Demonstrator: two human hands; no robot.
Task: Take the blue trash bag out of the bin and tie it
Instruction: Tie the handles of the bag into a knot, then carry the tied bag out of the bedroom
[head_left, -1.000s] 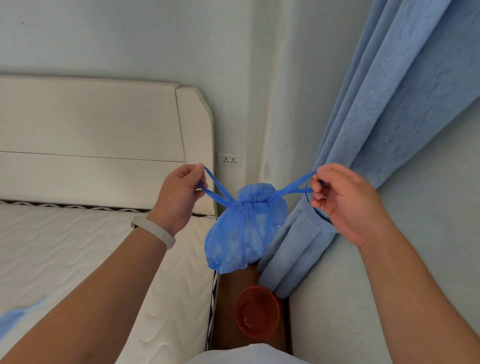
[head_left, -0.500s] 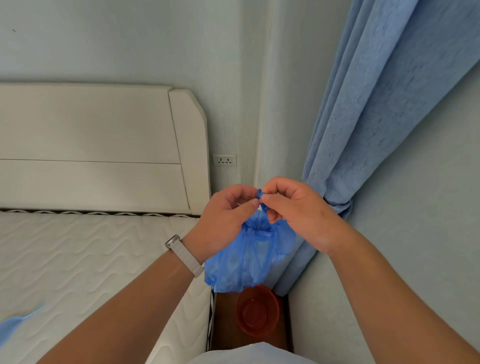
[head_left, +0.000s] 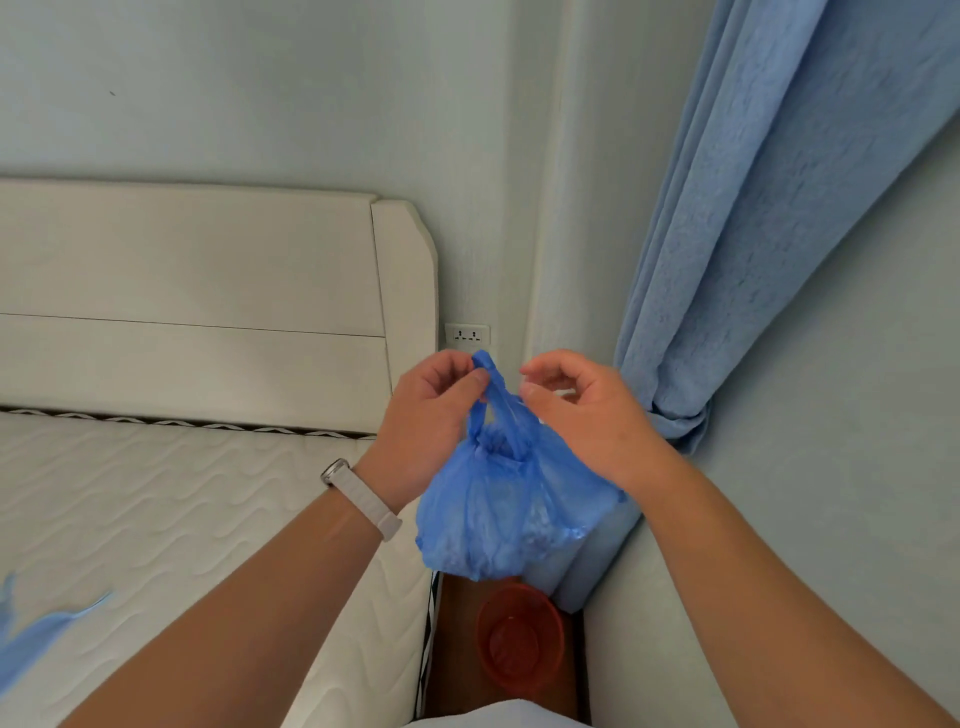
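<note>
The blue trash bag (head_left: 498, 514) hangs in the air in front of me, gathered at its neck, with two drawstring handles rising from it. My left hand (head_left: 434, 415) pinches the handles together at their top between thumb and fingers. My right hand (head_left: 582, 410) is just right of the handles, fingers curled and apart, and the frame does not show it holding anything. Below the bag, the small red bin (head_left: 519, 636) stands on the brown floor with no bag in it.
A white mattress (head_left: 156, 519) and cream headboard (head_left: 208, 306) fill the left. A blue curtain (head_left: 753, 234) hangs at right against the wall, its end beside the bin. A wall socket (head_left: 467, 334) sits behind my hands. Another blue plastic piece (head_left: 31, 644) lies on the mattress.
A second ago my hands pulled the two handles apart sideways. They then came together above the bag's neck. Now the left hand holds both handles and the right has drawn slightly away.
</note>
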